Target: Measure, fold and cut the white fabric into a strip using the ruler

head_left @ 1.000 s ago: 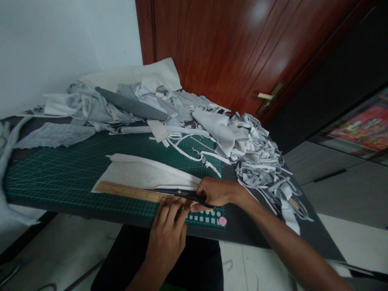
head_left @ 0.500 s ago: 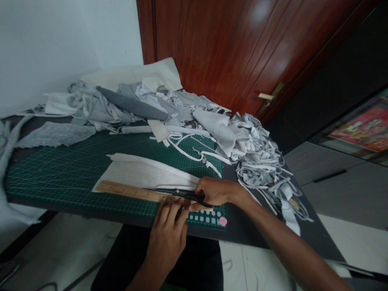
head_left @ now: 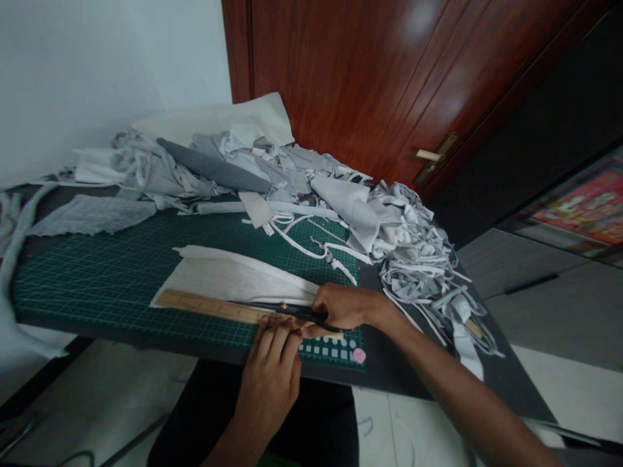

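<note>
A strip of off-white cloth (head_left: 219, 279) lies flat on the green cutting mat (head_left: 97, 279). Along its near edge runs a wooden ruler (head_left: 209, 307). My left hand (head_left: 272, 363) rests on the ruler with its fingers stretched out flat, pressing it down. My right hand (head_left: 348, 306) is closed around the black handles of a pair of scissors (head_left: 307, 314). Their blades point left, at the cloth edge just above the ruler. The fingers of my right hand partly hide the handles and the cloth's right end.
Grey and white fabric scraps (head_left: 175, 165) are heaped along the back, with a tangled pile (head_left: 413, 240) at the right. Thin strips (head_left: 302, 246) lie behind the cloth. A pink round piece (head_left: 359, 355) sits at the mat's near right corner. A wooden door (head_left: 331, 71) stands behind the table.
The view has shifted very slightly. Both hands, the scissors, the ruler and the cloth look almost the same as before.
</note>
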`<control>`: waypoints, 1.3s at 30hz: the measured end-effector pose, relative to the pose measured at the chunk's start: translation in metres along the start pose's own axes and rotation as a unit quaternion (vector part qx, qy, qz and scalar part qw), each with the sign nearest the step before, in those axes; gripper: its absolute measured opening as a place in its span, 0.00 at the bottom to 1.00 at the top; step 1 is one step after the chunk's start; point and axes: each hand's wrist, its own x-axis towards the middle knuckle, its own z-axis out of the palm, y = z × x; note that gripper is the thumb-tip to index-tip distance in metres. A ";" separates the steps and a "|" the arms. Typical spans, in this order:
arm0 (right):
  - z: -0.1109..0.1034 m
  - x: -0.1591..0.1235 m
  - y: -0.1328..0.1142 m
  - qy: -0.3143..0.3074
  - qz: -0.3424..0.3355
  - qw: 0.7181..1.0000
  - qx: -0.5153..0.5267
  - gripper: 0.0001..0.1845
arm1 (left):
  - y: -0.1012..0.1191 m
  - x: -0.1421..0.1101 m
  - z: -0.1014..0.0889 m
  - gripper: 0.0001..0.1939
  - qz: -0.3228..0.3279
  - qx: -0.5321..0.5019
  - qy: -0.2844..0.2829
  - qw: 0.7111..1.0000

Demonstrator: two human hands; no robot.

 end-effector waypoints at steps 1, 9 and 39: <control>0.000 0.000 0.000 0.002 0.000 1.000 -0.004 0.26 | 0.000 0.000 0.000 0.15 0.000 0.000 0.001 1.000; 0.000 0.001 -0.002 0.004 0.006 1.000 0.001 0.24 | 0.001 0.001 0.000 0.15 0.002 0.004 0.004 1.000; -0.001 0.002 0.003 0.013 -0.009 1.000 0.023 0.18 | 0.000 -0.001 0.001 0.16 0.008 0.005 0.002 1.000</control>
